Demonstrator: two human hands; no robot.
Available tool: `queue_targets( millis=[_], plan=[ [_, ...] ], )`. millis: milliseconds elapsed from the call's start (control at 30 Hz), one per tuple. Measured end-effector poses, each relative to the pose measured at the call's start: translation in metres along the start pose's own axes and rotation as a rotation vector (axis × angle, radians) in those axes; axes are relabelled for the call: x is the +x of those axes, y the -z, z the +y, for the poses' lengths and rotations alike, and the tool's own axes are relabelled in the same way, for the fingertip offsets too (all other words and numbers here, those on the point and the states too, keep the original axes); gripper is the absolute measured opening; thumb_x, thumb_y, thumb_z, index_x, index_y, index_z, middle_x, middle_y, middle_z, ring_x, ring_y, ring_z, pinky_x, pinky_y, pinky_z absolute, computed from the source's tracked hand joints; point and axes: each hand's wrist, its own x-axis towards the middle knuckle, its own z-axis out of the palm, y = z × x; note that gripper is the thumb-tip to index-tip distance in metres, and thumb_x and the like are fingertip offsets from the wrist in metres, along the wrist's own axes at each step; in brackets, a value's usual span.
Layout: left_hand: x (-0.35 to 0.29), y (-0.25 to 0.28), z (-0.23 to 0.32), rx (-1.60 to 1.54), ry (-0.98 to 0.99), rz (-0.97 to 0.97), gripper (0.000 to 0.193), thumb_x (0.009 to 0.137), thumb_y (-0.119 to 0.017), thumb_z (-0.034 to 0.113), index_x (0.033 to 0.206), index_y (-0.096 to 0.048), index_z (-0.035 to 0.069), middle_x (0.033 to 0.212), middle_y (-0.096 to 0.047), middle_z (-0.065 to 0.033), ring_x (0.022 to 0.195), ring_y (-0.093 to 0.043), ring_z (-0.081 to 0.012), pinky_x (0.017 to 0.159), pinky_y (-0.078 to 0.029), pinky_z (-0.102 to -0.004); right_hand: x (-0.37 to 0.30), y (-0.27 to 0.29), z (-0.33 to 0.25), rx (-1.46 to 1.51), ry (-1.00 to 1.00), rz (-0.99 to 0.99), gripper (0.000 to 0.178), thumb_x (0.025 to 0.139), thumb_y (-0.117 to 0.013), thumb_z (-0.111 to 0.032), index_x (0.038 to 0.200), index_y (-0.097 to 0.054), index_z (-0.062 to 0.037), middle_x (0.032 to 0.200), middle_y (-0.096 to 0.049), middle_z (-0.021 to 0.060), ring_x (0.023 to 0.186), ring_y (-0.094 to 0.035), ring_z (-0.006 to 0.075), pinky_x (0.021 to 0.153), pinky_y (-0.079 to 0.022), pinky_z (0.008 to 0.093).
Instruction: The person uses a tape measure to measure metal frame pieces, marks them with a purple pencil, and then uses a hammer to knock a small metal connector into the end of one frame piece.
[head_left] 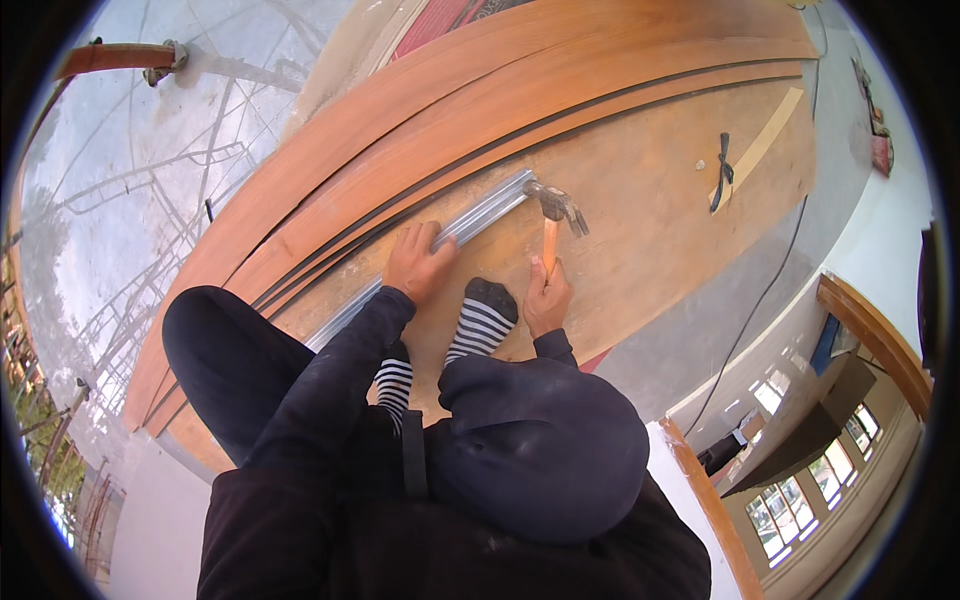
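Note:
A claw hammer (550, 240) is in my right hand (547, 296), its fingers closed round the wooden handle. The dark hammer head is at the far end of a long silvery metal channel (490, 207); whether they touch I cannot tell. My left hand (420, 264) grips that channel partway along, fingers over it. The channel lies slantwise on a brown wooden board (640, 240), its near end hidden behind my left arm and knee. Beside the hands is my foot in a striped sock (483, 322).
Long orange-brown wood panels (400, 150) with dark gaps run beyond the channel. On the board's right lie a pale wood strip (768, 135) and a dark, thin tool (722, 172). A black cable (765, 290) crosses the grey floor. A brown wooden frame (880, 335) stands at right.

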Motion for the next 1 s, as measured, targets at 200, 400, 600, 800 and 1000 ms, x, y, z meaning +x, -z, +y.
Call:
queue_targets(
  millis=[200, 400, 600, 800, 1000],
  plan=[
    [-0.004, 0.001, 0.004, -0.018, -0.004, -0.032, 0.023, 0.078, -0.064, 0.009, 0.101, -0.060, 0.010, 0.096, -0.056, -0.0138, 0.087, -0.056, -0.0310, 0.072, -0.045, -0.0407, -0.004, -0.006, 0.007, 0.083, 0.020, 0.055, 0.031, 0.097, -0.056, -0.027, 0.083, -0.055, 0.0007, 0.061, -0.054, 0.0211, 0.053, -0.056, 0.0381, 0.049, -0.040, 0.0420],
    [0.001, 0.003, 0.000, 0.007, -0.017, -0.004, 0.025, 0.076, -0.067, 0.010, 0.100, -0.060, 0.008, 0.096, -0.056, -0.0143, 0.085, -0.056, -0.0311, 0.071, -0.046, -0.0409, 0.010, 0.001, -0.009, 0.079, -0.018, 0.078, 0.031, 0.097, -0.056, -0.026, 0.084, -0.055, 0.0018, 0.061, -0.054, 0.0188, 0.051, -0.053, 0.0338, 0.050, -0.040, 0.0410],
    [0.000, 0.001, 0.000, 0.015, -0.003, 0.003, 0.024, 0.076, -0.064, 0.009, 0.100, -0.060, 0.009, 0.097, -0.056, -0.0139, 0.087, -0.056, -0.0310, 0.073, -0.046, -0.0404, 0.011, -0.007, -0.011, 0.097, -0.037, 0.065, 0.031, 0.097, -0.056, -0.026, 0.084, -0.056, 0.0018, 0.061, -0.053, 0.0198, 0.052, -0.052, 0.0329, 0.052, -0.040, 0.0414],
    [0.000, 0.004, -0.001, 0.013, -0.001, -0.004, 0.023, 0.076, -0.064, 0.009, 0.098, -0.060, 0.010, 0.097, -0.056, -0.0133, 0.087, -0.056, -0.0306, 0.072, -0.046, -0.0409, 0.010, -0.013, 0.000, 0.083, -0.049, 0.078, 0.030, 0.097, -0.057, -0.025, 0.084, -0.056, 0.0019, 0.061, -0.053, 0.0205, 0.052, -0.050, 0.0334, 0.051, -0.040, 0.0406],
    [-0.003, 0.003, 0.003, 0.012, -0.006, 0.004, 0.021, 0.077, -0.064, 0.010, 0.098, -0.060, 0.010, 0.096, -0.055, -0.0127, 0.087, -0.056, -0.0299, 0.072, -0.046, -0.0408, -0.020, 0.005, 0.004, 0.085, 0.004, -0.029, 0.029, 0.097, -0.057, -0.024, 0.083, -0.056, 0.0021, 0.060, -0.052, 0.0172, 0.052, -0.050, 0.0294, 0.050, -0.039, 0.0383]
  ],
)
